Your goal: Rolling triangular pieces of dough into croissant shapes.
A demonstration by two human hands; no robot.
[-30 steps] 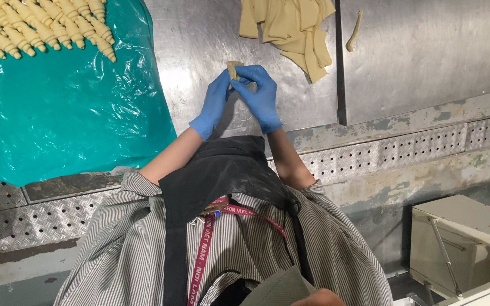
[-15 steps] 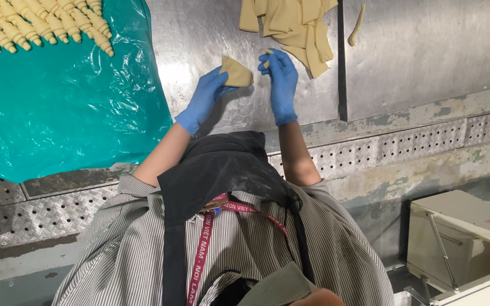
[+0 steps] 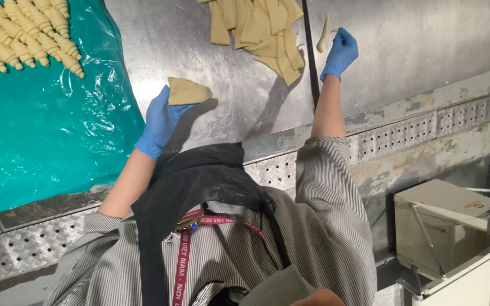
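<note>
A steel table (image 3: 199, 34) is half covered by a teal plastic sheet (image 3: 46, 141) bearing rolled croissants (image 3: 24, 34). A pile of dough triangles (image 3: 262, 28) is lain near the right hand (image 3: 340, 52), closed around a thin dough strip (image 3: 324, 33). One dough triangle (image 3: 187, 92) is pinched by the left hand (image 3: 160, 122) above the table.

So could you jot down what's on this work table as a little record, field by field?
left hand: blue glove, holds a dough triangle
right hand: blue glove, at a thin dough strip; grip unclear
dough pile: flat cut pieces, top centre
rolled pastries: rows on the teal plastic sheet
table: bare metal
</note>
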